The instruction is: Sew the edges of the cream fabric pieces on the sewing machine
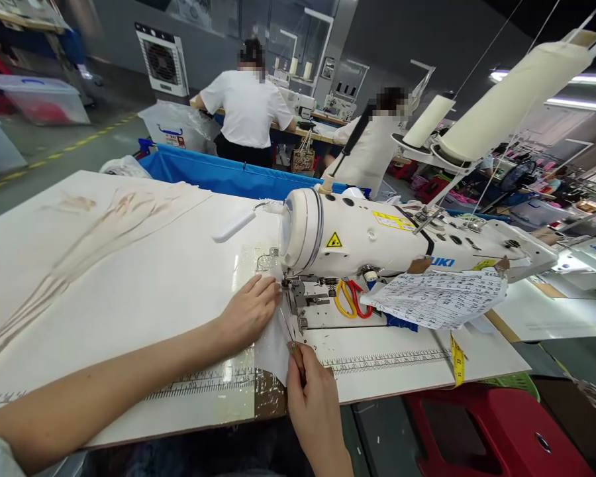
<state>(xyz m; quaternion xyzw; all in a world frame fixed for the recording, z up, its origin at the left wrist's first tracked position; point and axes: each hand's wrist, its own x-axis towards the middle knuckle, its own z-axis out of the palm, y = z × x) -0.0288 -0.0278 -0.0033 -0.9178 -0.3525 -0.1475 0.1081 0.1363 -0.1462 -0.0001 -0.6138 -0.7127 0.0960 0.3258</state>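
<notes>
White cloth (273, 354) lies on the surface (179, 285) at the needle end of the sewing machine (357, 232). Left hand (248, 310): laid palm-down over the cloth, fingers together, tips close beside the machine's needle end; whether it pinches the cloth, cannot tell. Right hand (316, 397): on the near side of the machine, curled closed around the wooden handle of an awl (297, 359), its thin metal shaft slanting over the cloth toward the machine. Beneath the machine's arm: red and yellow scissor handles (353, 301). Written paper (440, 298) hangs along the machine's near side.
</notes>
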